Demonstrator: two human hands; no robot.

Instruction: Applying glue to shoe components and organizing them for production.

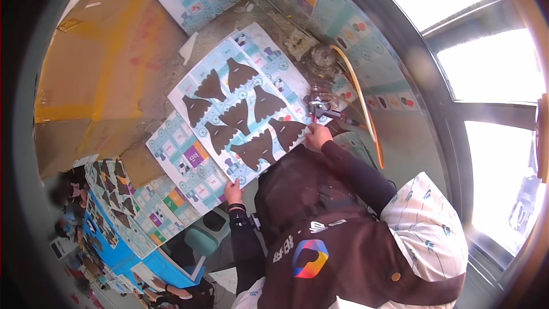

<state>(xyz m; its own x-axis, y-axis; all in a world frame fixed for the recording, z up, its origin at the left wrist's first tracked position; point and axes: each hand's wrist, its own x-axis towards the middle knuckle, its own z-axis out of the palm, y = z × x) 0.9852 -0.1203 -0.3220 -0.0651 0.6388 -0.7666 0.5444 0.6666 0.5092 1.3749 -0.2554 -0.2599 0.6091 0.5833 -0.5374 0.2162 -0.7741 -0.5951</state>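
Note:
A printed light-blue sheet (220,167) lies tilted in front of me, with several dark brown scalloped cut pieces (234,117) spread in rows on it. My left hand (233,193) pinches the sheet's near edge at its lower corner. At the right edge, my right hand (318,136) grips the sheet close to one brown piece. Just beyond the right hand is a spray gun (319,105) with a metal body, touched by neither hand. More printed sheets (189,160) lie under and left of the held one.
A large taped cardboard box (97,63) stands at the far left. A yellow hose (357,83) and an orange hose (378,151) curve beside the spray gun. Windows (486,68) line the right. At left, more brown pieces (111,183) lie on a blue-covered table (163,266); a green stool (201,241) is nearer.

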